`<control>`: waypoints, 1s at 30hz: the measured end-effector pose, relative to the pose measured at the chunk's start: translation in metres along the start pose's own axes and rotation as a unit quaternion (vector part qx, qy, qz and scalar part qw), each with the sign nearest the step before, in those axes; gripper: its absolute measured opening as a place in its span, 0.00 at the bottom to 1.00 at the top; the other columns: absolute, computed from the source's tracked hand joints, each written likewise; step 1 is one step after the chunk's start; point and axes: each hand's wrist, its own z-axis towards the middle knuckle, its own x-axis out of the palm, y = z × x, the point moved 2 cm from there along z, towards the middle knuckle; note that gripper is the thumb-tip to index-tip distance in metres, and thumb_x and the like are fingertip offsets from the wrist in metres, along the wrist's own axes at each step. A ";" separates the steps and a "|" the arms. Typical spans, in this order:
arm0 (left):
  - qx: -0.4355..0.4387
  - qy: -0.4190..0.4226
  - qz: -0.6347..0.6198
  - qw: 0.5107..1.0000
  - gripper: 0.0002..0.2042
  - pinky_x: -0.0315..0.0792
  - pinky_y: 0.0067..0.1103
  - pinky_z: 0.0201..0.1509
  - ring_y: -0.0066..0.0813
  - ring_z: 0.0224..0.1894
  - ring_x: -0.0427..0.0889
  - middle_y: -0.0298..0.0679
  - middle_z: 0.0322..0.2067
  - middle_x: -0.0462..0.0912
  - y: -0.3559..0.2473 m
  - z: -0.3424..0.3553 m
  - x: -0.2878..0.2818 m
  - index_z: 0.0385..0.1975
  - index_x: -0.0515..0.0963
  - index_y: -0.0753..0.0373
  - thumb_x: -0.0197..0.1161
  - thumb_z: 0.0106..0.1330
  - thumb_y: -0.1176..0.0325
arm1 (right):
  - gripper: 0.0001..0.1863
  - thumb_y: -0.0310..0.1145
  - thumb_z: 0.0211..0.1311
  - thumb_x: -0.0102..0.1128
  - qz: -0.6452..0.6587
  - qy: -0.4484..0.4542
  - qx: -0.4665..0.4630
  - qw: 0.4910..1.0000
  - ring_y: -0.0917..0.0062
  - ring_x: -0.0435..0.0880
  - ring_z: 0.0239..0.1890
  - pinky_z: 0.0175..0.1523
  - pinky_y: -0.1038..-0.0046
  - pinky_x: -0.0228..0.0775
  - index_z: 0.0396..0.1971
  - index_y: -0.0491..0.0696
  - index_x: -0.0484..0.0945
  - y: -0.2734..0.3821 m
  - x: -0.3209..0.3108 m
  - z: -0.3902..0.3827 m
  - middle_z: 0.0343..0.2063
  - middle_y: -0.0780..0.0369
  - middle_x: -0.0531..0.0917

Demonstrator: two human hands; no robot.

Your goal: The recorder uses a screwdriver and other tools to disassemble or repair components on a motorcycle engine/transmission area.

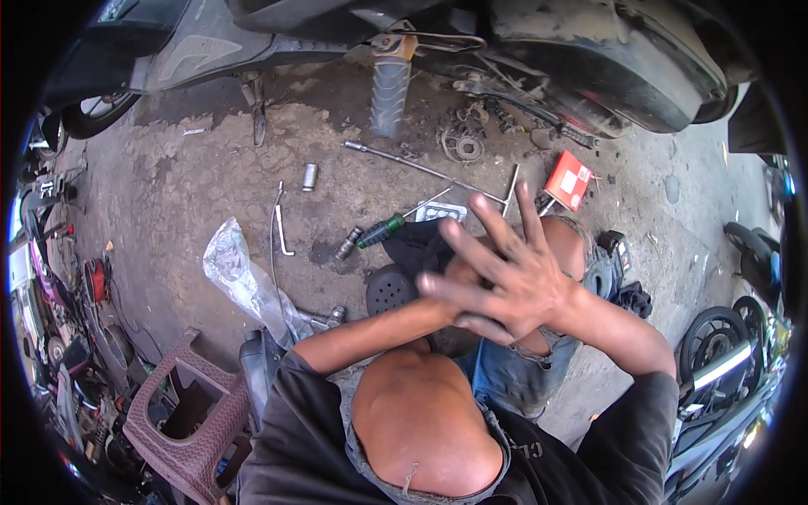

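Right hand: point(518, 290) back up, fingers point(489, 220) spread wide, somewhat blurred; nothing seen in its grip.
Left hand: point(459, 271) mostly behind the right; cannot tell whether its fingers are spread or closed, or whether the two hands touch.
Screwdriver: point(381, 231) green and black handle, lying on the ground point(160, 278) beyond the hands, shaft toward the blister pack point(440, 212).
Socket: point(348, 242) dark metal, just beside the screwdriver handle; a silver cylinder point(310, 177) stands apart, farther left.
T-bar: point(512, 190) above the right hand's fingertips, near one end of a long bar point(412, 164).
Box: point(568, 182) red and white, right of the T-bar.
Shoe: point(390, 291) dark, holed, left of the hands.
Bag: point(240, 273) clear plastic, on the left; hex key point(282, 231) near it.
Stool: point(189, 446) maroon plastic, lower left.
Motorbike: point(606, 50) across the top, footpeg point(390, 97) jutting over the ground.
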 end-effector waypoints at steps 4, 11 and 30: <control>0.096 0.010 0.183 0.978 0.28 0.67 0.31 0.55 0.38 0.52 0.75 0.47 0.52 0.73 -0.013 -0.008 0.011 0.54 0.66 0.72 0.58 0.61 0.55 | 0.39 0.43 0.56 0.48 0.080 -0.076 0.125 0.986 0.46 0.38 0.71 0.67 0.39 0.21 0.67 0.44 0.54 -0.011 -0.015 0.021 0.68 0.44 0.46; -0.013 0.001 0.055 0.998 0.22 0.69 0.25 0.52 0.32 0.46 0.77 0.48 0.44 0.77 0.033 0.014 -0.003 0.51 0.69 0.74 0.38 0.71 0.60 | 0.37 0.38 0.56 0.52 0.129 -0.155 0.339 0.919 0.47 0.34 0.71 0.69 0.44 0.21 0.64 0.38 0.56 -0.022 0.020 -0.032 0.68 0.44 0.45; 0.242 0.267 0.284 0.888 0.16 0.68 0.36 0.52 0.48 0.48 0.74 0.59 0.46 0.74 -0.044 0.000 0.055 0.41 0.70 0.62 0.51 0.60 0.56 | 0.46 0.50 0.54 0.62 0.202 -0.282 0.430 0.833 0.46 0.58 0.65 0.68 0.58 0.47 0.64 0.35 0.54 0.056 -0.058 -0.053 0.64 0.37 0.49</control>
